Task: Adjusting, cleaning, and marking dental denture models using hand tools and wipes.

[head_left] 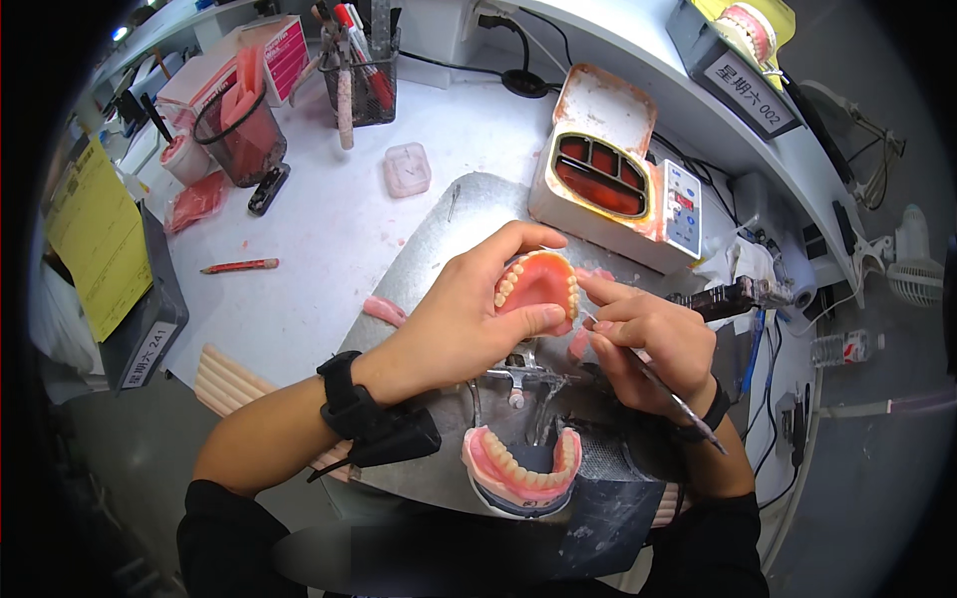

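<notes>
My left hand (454, 314) is closed around a pink denture (538, 282) with a row of cream teeth, its thumb lying over the inner edge. Pinched in my right hand (653, 344) is a thin metal wax carver (673, 392). Its tip is at the denture's right side; whether it touches cannot be made out. Below, a lower denture on a model (523, 476) shows pink gum and teeth. Between it and my hands stands a metal articulator (516, 381), partly hidden. Small pink wax pieces (384, 310) lie on the grey metal board (424, 261).
Behind my hands sits a wax heater (548, 199) with its lid up and dark red wax inside. A small clear box (407, 169), a red pencil (239, 266) and a mesh cup (214, 135) with pink sheets are on the left. A dental model (748, 35) rests on the upper right shelf.
</notes>
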A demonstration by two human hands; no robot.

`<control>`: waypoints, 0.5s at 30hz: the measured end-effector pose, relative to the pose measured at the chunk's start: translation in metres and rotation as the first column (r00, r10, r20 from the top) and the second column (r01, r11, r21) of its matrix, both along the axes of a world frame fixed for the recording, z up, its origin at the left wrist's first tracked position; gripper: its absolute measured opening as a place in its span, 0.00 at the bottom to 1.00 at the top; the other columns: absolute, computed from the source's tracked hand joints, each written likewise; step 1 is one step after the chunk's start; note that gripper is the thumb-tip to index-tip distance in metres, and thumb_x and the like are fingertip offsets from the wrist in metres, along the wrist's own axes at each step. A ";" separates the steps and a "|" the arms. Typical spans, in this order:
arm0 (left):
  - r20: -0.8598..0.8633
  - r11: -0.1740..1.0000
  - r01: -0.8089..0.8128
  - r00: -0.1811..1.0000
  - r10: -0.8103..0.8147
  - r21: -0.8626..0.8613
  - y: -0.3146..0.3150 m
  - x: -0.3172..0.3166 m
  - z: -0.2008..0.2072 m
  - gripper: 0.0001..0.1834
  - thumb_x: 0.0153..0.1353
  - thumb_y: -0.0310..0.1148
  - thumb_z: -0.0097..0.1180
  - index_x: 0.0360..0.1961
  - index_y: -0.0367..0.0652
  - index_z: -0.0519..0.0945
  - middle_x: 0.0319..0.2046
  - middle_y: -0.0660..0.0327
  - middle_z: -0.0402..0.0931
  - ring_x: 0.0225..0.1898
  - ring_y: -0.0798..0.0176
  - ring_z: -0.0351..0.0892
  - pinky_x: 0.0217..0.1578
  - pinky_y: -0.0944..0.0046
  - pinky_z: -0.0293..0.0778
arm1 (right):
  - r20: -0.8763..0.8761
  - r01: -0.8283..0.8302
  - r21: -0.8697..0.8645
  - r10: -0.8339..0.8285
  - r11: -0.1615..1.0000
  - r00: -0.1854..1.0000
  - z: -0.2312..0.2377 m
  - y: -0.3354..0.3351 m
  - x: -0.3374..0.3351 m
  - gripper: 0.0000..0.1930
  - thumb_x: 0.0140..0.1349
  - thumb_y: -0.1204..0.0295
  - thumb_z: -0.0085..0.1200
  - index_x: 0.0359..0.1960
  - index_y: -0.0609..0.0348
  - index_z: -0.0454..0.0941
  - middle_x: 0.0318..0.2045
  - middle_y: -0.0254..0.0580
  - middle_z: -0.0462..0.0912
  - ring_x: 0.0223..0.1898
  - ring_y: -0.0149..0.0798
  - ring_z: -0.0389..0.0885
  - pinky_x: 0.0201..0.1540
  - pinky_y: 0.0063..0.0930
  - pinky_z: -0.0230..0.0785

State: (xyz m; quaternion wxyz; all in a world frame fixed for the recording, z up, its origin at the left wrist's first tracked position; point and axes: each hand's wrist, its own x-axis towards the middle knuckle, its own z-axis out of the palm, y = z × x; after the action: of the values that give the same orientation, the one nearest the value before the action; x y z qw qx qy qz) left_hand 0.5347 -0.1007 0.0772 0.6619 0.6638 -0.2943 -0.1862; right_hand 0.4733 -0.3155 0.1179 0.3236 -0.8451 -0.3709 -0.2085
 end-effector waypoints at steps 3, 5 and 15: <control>-0.077 1.000 0.017 0.997 -0.019 -0.023 -0.001 -0.001 0.001 0.27 0.62 0.22 0.63 0.62 0.38 0.68 0.49 0.61 0.74 0.48 0.71 0.79 0.50 0.69 0.78 | 0.053 0.022 -0.051 -0.020 0.998 0.998 -0.001 0.001 0.001 0.07 0.58 0.85 0.61 0.31 0.65 0.75 0.28 0.50 0.85 0.43 0.58 0.89 0.46 0.41 0.83; -0.129 0.999 0.025 0.991 -0.030 -0.044 -0.002 -0.001 0.002 0.27 0.62 0.21 0.62 0.62 0.38 0.68 0.49 0.60 0.74 0.48 0.70 0.80 0.49 0.69 0.79 | 0.121 0.032 -0.034 -0.027 0.999 0.992 -0.004 0.002 0.003 0.09 0.52 0.87 0.65 0.30 0.64 0.76 0.27 0.48 0.82 0.43 0.54 0.89 0.36 0.34 0.82; -0.016 0.997 0.074 0.997 -0.074 0.026 -0.002 -0.001 0.005 0.24 0.65 0.25 0.60 0.61 0.38 0.69 0.51 0.59 0.76 0.51 0.68 0.78 0.52 0.67 0.77 | -0.079 -0.016 0.262 0.038 0.965 0.996 0.005 0.002 0.006 0.06 0.56 0.82 0.66 0.34 0.66 0.81 0.33 0.49 0.87 0.47 0.50 0.88 0.51 0.40 0.80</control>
State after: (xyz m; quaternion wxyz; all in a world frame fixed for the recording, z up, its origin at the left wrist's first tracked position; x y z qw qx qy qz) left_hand 0.5336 -0.1027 0.0818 0.6478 0.6598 -0.3111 -0.2196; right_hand 0.4793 -0.3135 0.1226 0.4501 -0.7980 -0.3379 -0.2155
